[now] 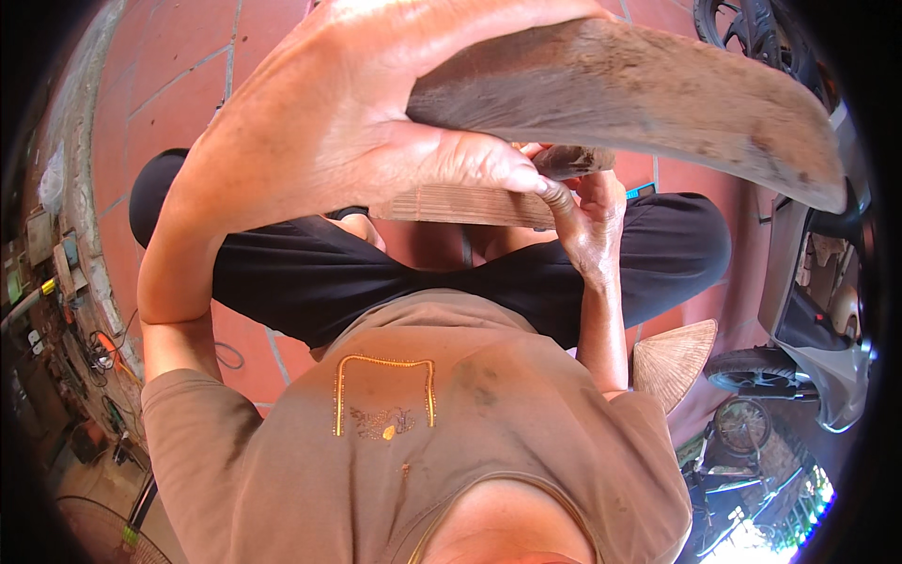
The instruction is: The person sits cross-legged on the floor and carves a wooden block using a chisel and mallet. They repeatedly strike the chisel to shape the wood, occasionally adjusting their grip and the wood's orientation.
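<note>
Close to the camera, my left hand [348,122] is closed on a long, curved brown piece [639,89] that looks like wood. Its broad body widens out to the right and ends in a blunt tip. Below it, my right hand [594,221] has its fingers closed round a short dark brown piece [573,162], also wood-like. Whether the two pieces join is hidden. The thumbs of both hands nearly touch. A light brown wooden block [460,205] lies beneath the hands, between my crossed legs, partly covered by my left hand.
Red floor tiles [178,70] spread around my legs in black trousers [310,273]. A conical straw hat [675,362] lies at the right, near a motorbike wheel [752,371]. Along the left wall are cables, tools and clutter [66,273]; a fan [108,536] stands at the lower left.
</note>
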The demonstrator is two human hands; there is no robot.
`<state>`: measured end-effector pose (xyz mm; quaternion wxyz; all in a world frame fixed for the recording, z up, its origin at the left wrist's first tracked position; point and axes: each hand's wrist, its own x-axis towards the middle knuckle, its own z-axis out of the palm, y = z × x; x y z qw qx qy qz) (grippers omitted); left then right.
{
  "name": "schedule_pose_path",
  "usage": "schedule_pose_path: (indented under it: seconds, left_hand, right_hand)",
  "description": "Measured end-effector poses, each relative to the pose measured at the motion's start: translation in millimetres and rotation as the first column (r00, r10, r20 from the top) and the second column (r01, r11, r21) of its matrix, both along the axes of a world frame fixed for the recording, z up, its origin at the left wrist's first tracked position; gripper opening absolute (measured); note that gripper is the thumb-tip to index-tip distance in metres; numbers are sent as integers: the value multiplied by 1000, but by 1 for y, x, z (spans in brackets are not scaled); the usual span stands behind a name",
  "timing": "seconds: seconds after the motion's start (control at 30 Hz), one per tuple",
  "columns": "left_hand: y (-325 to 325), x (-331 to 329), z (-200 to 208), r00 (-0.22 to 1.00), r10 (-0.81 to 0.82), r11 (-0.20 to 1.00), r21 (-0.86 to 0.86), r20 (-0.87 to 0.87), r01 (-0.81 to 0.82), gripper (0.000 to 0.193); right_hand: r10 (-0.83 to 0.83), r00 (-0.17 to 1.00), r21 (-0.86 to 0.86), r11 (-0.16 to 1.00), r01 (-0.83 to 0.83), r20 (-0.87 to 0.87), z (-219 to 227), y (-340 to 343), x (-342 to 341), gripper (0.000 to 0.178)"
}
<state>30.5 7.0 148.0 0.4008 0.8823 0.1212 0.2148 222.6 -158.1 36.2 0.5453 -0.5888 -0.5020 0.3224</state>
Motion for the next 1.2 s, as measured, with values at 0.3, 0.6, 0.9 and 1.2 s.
schedule_pose_path:
  seconds: [0.3, 0.6, 0.9, 1.2]
  left_hand:
    - [0, 2, -9, 995, -21, 981, 188, -95, 38, 79]
    - [1, 1, -19, 977, -25, 975, 209, -213, 71, 77]
    - [22, -6, -5, 982, 6, 981, 193, -190, 31, 81]
    - [16, -4, 2, 996, -16, 976, 215, -92, 35, 81]
  right_hand:
    - [-7, 1000, -48, 999, 5, -23, -3, -6, 2, 23]
    - [-86, 970, -85, 994, 69, -225, -8, -5, 8, 30]
    - [-148, 975, 2, 989, 150, -164, -7, -1, 18, 34]
    - [-39, 996, -53, 998, 35, -84, -5, -5, 13, 32]
